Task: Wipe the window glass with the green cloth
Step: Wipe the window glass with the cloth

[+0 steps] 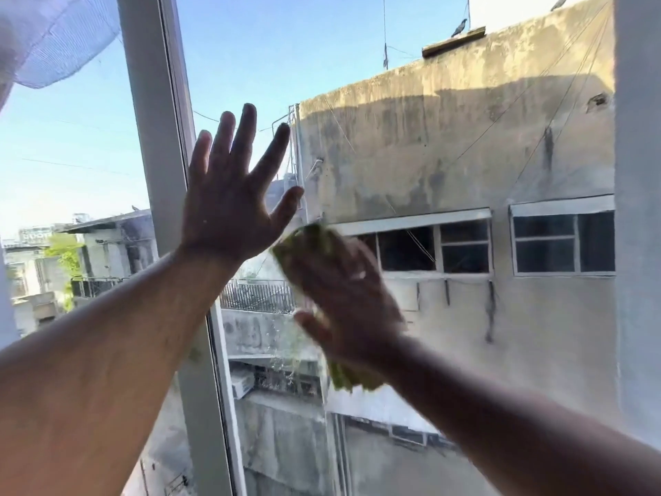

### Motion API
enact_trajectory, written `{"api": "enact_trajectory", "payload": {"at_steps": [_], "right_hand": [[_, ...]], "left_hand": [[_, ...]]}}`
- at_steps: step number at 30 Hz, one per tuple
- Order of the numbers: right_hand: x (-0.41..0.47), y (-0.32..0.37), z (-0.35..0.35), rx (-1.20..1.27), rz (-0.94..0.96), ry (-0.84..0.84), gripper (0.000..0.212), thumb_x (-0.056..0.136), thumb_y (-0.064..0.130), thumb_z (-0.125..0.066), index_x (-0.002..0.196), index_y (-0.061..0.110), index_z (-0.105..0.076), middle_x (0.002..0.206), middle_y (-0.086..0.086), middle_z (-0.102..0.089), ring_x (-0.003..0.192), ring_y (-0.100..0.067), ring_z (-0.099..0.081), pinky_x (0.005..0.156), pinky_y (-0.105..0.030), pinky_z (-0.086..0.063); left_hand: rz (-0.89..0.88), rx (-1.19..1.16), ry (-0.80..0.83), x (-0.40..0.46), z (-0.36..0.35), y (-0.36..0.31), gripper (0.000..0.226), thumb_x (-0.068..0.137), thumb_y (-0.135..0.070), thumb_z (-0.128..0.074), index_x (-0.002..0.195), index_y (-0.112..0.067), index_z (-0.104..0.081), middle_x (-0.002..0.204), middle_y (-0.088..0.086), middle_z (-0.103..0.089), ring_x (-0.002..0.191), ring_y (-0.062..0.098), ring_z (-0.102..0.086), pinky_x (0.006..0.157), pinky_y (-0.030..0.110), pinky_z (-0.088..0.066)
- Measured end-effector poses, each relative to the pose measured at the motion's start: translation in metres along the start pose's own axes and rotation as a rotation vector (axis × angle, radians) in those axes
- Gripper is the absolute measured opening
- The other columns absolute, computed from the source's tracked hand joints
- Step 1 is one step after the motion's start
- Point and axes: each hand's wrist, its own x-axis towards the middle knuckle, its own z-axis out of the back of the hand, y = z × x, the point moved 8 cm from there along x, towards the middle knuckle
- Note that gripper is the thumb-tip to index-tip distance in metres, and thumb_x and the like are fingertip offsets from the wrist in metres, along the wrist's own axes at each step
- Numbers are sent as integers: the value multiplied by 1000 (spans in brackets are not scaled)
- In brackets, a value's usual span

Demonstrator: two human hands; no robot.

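Mid-wipe: right hand pressed the green cloth on the glass; left hand splayed empty; most glass seemingly remained.

Left of the stained concrete building stands a white window frame post, a pigeon perches on its roofline, and white netting hangs far left above.

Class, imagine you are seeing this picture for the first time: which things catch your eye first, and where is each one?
Centre frame, the left hand is spread open with fingers splayed, just right of the white window frame. Below and to its right, the blurred right hand presses a green cloth to the window glass. Beyond the glass, a stained concrete building fills the right side, with a pigeon on its roof edge.
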Motion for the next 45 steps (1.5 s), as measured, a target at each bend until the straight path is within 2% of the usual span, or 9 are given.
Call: {"api": "enact_trajectory", "payload": {"at_steps": [3, 6, 10, 13, 17, 24, 28, 38, 45], "right_hand": [[-56, 91, -31, -148, 540, 138, 68, 94, 45, -39, 158, 29, -22, 163, 3, -32, 149, -27, -29, 125, -45, -13], [-68, 55, -27, -183, 570, 153, 69, 94, 35, -42, 158, 32, -18, 163, 6, -31, 149, -25, -31, 124, -44, -17], [-52, -127, 31, -158, 12, -81, 75, 95, 18, -43, 159, 31, -6, 167, -2, -15, 154, -33, -14, 122, -54, -21], [-65, -271, 57, -51, -553, -34, 60, 104, 39, -27, 160, 31, -7, 166, -16, -17, 152, -40, -17, 122, -56, -19], [-51, -225, 49, -44, -829, -180, 63, 101, 43, -20, 159, 17, -15, 164, -22, -16, 152, -44, -13, 123, -56, -16], [-81, 111, -47, -238, 410, 188, 83, 86, 47, -45, 159, 23, -16, 166, 0, -25, 151, -30, -26, 124, -50, -20], [-119, 104, -55, -245, 681, 316, 89, 80, 52, -55, 159, 30, -18, 162, 8, -32, 150, -21, -27, 126, -40, -20], [-71, -243, 60, -156, -91, -11, 74, 83, 4, -34, 156, 17, -29, 161, -14, -33, 150, -37, -27, 117, -60, -27], [-75, -312, 71, -77, -467, -126, 67, 92, 21, -35, 158, 17, -22, 165, -17, -22, 153, -41, -14, 125, -49, -14]], "left_hand": [[-12, -11, 35, 2, 0, 0, 71, 100, -64, -26, 161, -30, -11, 170, 16, -5, 156, 35, -6, 127, 52, -8], [-9, 1, 35, 0, 2, 2, 72, 100, -65, -26, 161, -30, -11, 169, 16, -6, 156, 35, -7, 127, 51, -9], [-11, -5, 39, 2, 3, -1, 72, 100, -65, -24, 161, -30, -10, 170, 16, -4, 157, 34, -5, 127, 52, -7], [-7, 9, 45, 2, 2, -3, 72, 100, -65, -23, 161, -30, -8, 170, 17, -2, 157, 35, -3, 127, 54, -8], [-7, 9, 39, 3, 1, -3, 72, 100, -65, -21, 161, -30, -7, 169, 17, -1, 156, 35, -3, 126, 55, -9], [-21, -5, 29, 2, 3, -1, 71, 100, -64, -24, 161, -29, -11, 170, 16, -4, 157, 34, -5, 127, 52, -8], [-42, -16, 51, 2, 4, -2, 72, 100, -65, -23, 161, -29, -10, 170, 16, -4, 156, 35, -5, 127, 52, -8], [-298, 92, -33, -24, -8, -85, 72, 99, -65, -28, 155, -21, -36, 162, 22, -30, 150, 40, -28, 118, 69, -12], [-296, 103, -20, -24, -19, -81, 71, 99, -64, -33, 156, -23, -32, 165, 20, -24, 152, 40, -21, 119, 68, -16]]}}
